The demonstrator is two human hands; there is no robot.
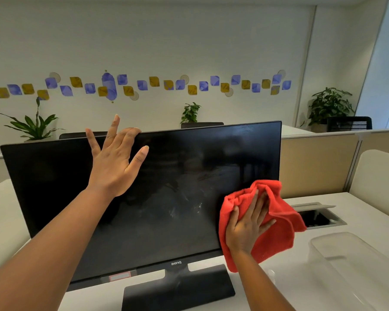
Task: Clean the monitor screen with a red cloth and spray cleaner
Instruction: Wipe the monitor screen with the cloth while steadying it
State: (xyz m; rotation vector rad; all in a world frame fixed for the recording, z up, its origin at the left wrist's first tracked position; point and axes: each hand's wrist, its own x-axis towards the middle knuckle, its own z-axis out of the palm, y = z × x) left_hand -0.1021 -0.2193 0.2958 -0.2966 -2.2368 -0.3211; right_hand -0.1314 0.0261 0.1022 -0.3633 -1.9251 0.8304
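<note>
A black BenQ monitor [166, 187] stands on the white desk, its dark screen off and streaked with smears near the middle. My left hand [115, 160] rests at the monitor's top edge, two fingers curled over the rim and the others spread apart. My right hand [247, 225] presses a red cloth [276, 232] flat against the lower right part of the screen. The cloth bunches above my fingers and hangs past the monitor's right edge. No spray bottle is clearly visible.
A clear plastic bin [355, 265] sits on the white desk [301, 277] at the right. An open cable hatch [319, 215] lies behind the cloth. Beige partition panels [317, 164], potted plants [330, 106] and chair backs stand beyond the monitor.
</note>
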